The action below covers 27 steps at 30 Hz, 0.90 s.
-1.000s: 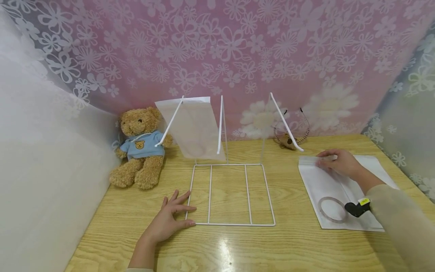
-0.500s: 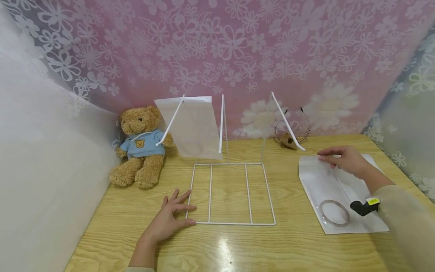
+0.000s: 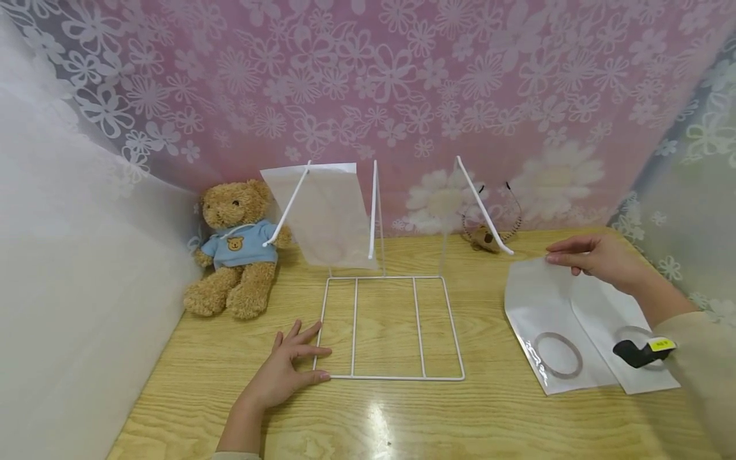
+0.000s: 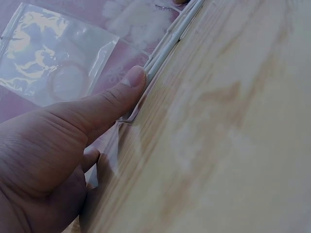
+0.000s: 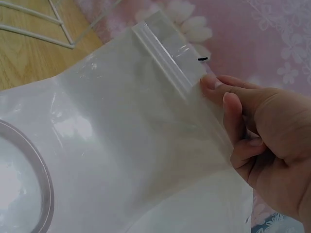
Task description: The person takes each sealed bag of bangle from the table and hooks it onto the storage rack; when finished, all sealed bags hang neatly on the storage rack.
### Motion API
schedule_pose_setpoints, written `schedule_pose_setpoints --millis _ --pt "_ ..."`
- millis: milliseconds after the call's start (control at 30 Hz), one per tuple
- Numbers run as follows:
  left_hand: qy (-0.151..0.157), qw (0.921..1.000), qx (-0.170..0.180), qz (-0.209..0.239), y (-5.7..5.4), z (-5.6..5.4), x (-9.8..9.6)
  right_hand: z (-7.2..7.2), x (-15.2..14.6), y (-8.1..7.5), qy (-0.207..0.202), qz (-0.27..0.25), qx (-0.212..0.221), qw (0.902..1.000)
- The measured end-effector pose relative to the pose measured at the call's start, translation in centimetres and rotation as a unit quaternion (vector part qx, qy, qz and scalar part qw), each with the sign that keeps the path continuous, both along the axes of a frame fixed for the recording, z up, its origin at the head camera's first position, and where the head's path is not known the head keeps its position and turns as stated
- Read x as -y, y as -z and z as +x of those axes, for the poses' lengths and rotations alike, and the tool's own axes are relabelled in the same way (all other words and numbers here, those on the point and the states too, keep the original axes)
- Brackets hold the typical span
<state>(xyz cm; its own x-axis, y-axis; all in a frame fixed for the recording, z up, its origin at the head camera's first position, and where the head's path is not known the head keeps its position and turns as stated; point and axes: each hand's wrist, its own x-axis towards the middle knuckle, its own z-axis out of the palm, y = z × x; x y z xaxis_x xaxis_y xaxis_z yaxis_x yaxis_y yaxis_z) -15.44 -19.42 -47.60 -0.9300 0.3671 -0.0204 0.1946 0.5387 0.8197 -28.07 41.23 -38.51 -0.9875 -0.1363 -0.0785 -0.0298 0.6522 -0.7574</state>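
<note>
My left hand [image 3: 282, 374] rests at the near left corner of a white wire rack [image 3: 397, 379], fingers spread and thumb lying on the front wire. In the left wrist view the thumb touches that wire along the wooden table. At the right, my right hand [image 3: 612, 265] pinches the top edge of a zip bag [image 3: 535, 300] between thumb and fingers. Its top is raised, while the lower part slopes down towards the table. Inside shows a flat ring [image 5: 47, 179]. A second, similar bag [image 3: 644, 382] lies partly beneath it, with a ring partly hidden by the wrist strap.
Another zip bag [image 3: 328, 217] hangs on the left prong of the rack. The middle prong [image 3: 373, 211] and right prong [image 3: 485, 207] point forward. A teddy bear [image 3: 238, 249] sits at the left; a headband [image 3: 485, 237] lies behind the rack's right side.
My right hand has moved right and slightly up, lifting the top bag's edge away from the bag below and uncovering more of it. My left hand has stayed on the rack.
</note>
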Motion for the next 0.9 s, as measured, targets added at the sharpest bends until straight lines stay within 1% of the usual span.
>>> schedule_pose_setpoints --millis 300,500,633,833,900 --pt "-0.007 0.9998 0.011 -0.016 0.0 0.0 0.0 1.6 1.2 -3.1 0.004 -0.014 -0.023 0.9996" --pt "-0.01 0.9998 0.004 -0.015 0.0 0.1 0.0 3.0 2.5 -5.5 0.007 -0.009 -0.033 0.9994" --pt "-0.01 0.9999 -0.002 -0.013 0.0 0.1 0.0 4.1 3.4 -6.9 0.006 -0.013 -0.037 0.9992" --pt "-0.005 0.9999 -0.009 -0.012 0.0 0.0 0.0 5.5 4.1 -8.2 0.01 -0.037 -0.059 0.9975" --pt "-0.007 0.9998 -0.008 -0.013 0.0 0.0 0.0 5.9 4.4 -8.5 0.014 -0.034 -0.061 0.9975"
